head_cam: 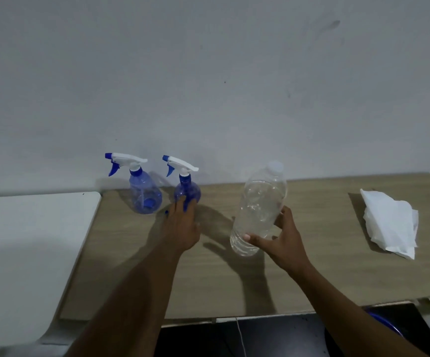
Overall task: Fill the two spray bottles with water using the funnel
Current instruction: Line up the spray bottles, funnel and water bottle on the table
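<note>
Two blue see-through spray bottles with white and blue trigger heads stand at the back of the wooden table (311, 266), near the wall. My left hand (180, 228) reaches forward, and its outstretched fingers touch the lower front of the right spray bottle (186, 189). The left spray bottle (145, 194) stands free beside it; a small blue shape shows through its base. My right hand (283, 240) grips the lower part of a clear water bottle (260, 204). That bottle is tilted, with its white cap (275, 167) on. I cannot make out a funnel for certain.
A crumpled white tissue (389, 222) lies at the right end of the table. A white board (28, 240) adjoins the table on the left. The pale wall rises right behind the bottles. Below the front edge are a dark floor and a blue object (381, 320).
</note>
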Demonstrator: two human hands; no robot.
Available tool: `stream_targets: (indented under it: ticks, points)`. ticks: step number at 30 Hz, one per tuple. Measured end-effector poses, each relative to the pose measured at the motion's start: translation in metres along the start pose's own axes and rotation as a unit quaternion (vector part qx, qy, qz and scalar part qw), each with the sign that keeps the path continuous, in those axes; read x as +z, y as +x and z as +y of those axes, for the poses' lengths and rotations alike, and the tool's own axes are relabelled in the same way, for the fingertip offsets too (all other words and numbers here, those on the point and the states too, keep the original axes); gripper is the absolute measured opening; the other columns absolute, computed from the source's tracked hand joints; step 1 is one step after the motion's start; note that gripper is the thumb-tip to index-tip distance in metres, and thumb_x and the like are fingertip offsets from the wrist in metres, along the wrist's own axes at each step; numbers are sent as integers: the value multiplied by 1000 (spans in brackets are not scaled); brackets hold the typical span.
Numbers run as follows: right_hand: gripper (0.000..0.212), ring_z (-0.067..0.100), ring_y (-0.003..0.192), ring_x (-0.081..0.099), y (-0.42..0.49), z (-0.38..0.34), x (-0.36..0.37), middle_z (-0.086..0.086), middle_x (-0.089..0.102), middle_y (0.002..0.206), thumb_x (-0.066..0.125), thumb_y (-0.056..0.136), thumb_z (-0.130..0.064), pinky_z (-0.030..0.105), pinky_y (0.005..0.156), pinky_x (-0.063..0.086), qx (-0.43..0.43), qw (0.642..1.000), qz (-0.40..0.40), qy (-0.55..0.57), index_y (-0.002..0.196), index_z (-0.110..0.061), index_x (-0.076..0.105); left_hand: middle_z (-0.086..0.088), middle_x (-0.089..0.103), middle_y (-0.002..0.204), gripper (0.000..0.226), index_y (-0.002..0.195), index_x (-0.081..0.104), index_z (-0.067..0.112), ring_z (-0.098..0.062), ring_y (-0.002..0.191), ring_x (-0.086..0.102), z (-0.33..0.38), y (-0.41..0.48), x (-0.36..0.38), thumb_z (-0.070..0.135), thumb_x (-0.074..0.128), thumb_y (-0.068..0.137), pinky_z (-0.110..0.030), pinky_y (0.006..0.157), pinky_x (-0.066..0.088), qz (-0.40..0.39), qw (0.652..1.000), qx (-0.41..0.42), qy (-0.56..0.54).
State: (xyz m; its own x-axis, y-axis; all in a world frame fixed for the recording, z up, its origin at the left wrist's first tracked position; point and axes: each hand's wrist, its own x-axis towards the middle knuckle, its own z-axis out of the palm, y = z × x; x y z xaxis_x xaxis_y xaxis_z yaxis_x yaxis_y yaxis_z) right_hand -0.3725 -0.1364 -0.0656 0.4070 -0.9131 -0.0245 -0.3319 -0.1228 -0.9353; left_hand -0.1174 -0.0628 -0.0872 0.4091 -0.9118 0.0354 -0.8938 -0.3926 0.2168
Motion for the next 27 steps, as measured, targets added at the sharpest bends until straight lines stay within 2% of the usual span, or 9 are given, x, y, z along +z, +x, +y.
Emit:
stream_targets:
  ticks: [2,5,6,7,10,16,20,24,27]
  points:
    - [107,-2,119,55,2,3,3,-26,55,128,95,49,-58,36,95,55,-5,1000,-1,-5,138,-39,39,-9,26,155,60,146,37,19,-31,133,41,-4,7,2,22,59,90,-43,104,40,-8,1000,-19,-10]
    - [99,-11,111,57,6,1,9,-28,58,123,93,53,-55,15,86,53,-18,1000,-8,-16,136,-40,41,-7,48,135,39,126,55,18,-27,114,55,-5,16,1,9,61,88,-39,95,48,-16,998,-43,-42]
    - [97,-10,109,59,8,1,10,-28,60,121,92,54,-56,15,85,54,-21,1000,-8,-21,136,-38,42,-8,54,126,32,119,59,17,-26,107,57,-6,17,2,7,60,89,-40,92,50,-12,997,-55,-58]
    - [96,-6,109,61,11,0,11,-24,63,121,92,55,-58,22,87,57,-23,999,-2,-26,136,-35,45,-9,58,119,27,115,60,15,-27,102,59,-6,19,3,5,58,90,-41,89,52,-7,995,-69,-77]
    - [99,10,111,66,19,1,8,-13,68,122,87,56,-67,40,90,59,-38,997,15,-66,138,-31,47,-12,63,112,28,113,64,11,-31,102,60,-3,25,8,-1,52,91,-36,84,49,12,987,-90,-131]
    - [97,15,108,69,52,-1,-18,-8,71,120,83,57,-74,44,88,60,-56,992,38,-111,135,-27,50,-7,64,110,27,114,66,10,-24,102,60,40,42,4,0,52,92,-23,79,37,49,976,-62,-201]
    - [95,21,112,67,89,-2,-40,-5,71,121,85,56,-69,46,91,57,-56,988,78,-123,134,-29,50,-8,64,109,33,117,65,10,-22,96,62,75,73,6,-4,49,91,-31,86,50,46,972,-31,-228]
    - [93,23,115,66,127,-1,-55,-4,69,124,86,57,-66,47,95,55,-61,986,90,-123,134,-29,49,-8,60,119,37,123,61,13,-23,106,62,91,102,10,-2,49,92,-37,95,51,42,978,-13,-204]
    - [93,23,116,65,148,6,-58,-4,68,125,87,56,-64,47,95,55,-55,989,84,-113,133,-28,49,-8,57,124,40,128,58,14,-25,108,61,91,121,18,-2,47,93,-34,94,49,32,986,-19,-165]
